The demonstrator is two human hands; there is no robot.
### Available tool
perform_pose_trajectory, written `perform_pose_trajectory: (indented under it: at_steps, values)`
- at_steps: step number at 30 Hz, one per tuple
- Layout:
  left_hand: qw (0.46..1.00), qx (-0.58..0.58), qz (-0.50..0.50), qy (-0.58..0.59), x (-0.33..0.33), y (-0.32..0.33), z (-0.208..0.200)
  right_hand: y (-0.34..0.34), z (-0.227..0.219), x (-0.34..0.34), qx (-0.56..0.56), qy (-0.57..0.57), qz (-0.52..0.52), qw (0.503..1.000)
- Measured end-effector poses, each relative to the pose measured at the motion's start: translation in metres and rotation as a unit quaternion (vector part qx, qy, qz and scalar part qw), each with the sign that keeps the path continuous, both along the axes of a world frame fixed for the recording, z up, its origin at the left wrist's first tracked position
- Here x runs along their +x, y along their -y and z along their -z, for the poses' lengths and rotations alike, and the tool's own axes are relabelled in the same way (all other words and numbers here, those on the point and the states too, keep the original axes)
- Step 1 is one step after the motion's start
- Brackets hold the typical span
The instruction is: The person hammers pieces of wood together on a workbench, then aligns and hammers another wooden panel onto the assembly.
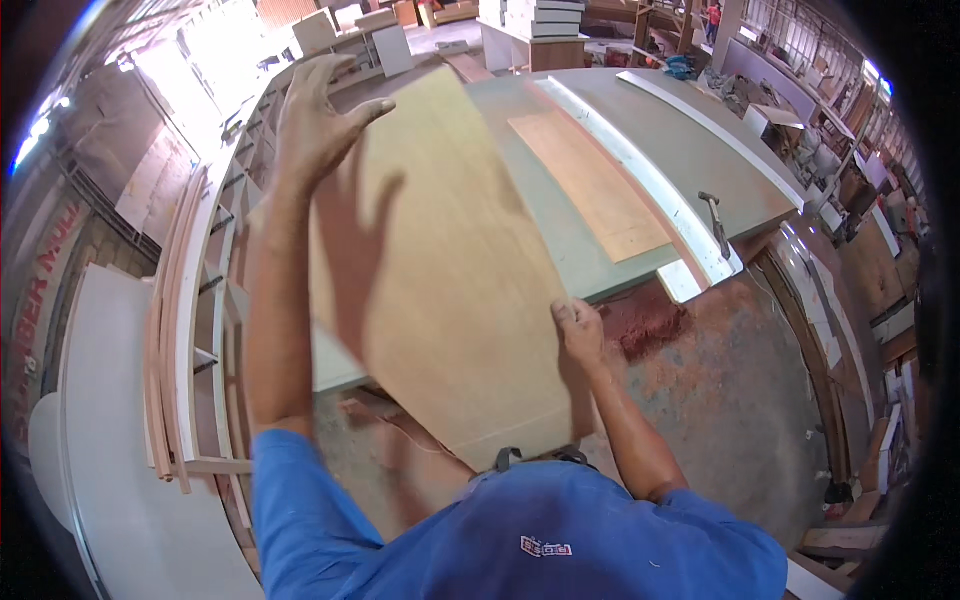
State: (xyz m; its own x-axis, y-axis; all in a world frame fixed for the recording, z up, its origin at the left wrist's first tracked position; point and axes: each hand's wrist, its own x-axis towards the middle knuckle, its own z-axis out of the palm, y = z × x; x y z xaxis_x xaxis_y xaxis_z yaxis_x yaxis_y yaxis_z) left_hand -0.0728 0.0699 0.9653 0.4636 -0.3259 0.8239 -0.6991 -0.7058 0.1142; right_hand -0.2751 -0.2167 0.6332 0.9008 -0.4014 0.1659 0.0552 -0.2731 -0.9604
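A large plywood sheet (pixel 450 240) stands tilted in front of me, its lower end near my waist and its far end over the green-grey worktable (pixel 530 170). My right hand (pixel 580 330) grips the sheet's right edge, fingers curled over it. Raised above the sheet's left side, my left hand (pixel 325 115) has its thumb spread away from the fingers and holds nothing. The shadow of that hand and arm falls on the sheet. On the table to the right lie a smaller wood panel (pixel 585 180) and a long white strip (pixel 640 170).
A hammer (pixel 714 222) rests near the table's right front corner. Another white strip (pixel 710 125) runs along the far side. To my left stands a long slatted frame (pixel 205 300) beside white boards (pixel 130 420). Reddish dust covers the floor (pixel 720 390); scrap wood lines the right side.
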Motion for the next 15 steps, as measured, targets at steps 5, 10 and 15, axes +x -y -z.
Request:
perform_pose_trajectory:
  at_steps: [5, 10, 15]
  values:
    - [0.976, -0.186, -0.108, -0.04, 0.012, 0.037, 0.159, 0.118, 0.03, 0.062, -0.003, -0.109, 0.132, 0.985]
    - [0.843, -0.203, -0.247, -0.432, -0.101, 0.03, 0.388, 0.204, 0.048, 0.128, 0.055, -0.208, 0.136, 0.967]
    - [0.755, -0.299, -0.059, -0.58, -0.201, 0.122, 0.429, 0.246, 0.058, 0.172, 0.079, -0.254, 0.173, 0.948]
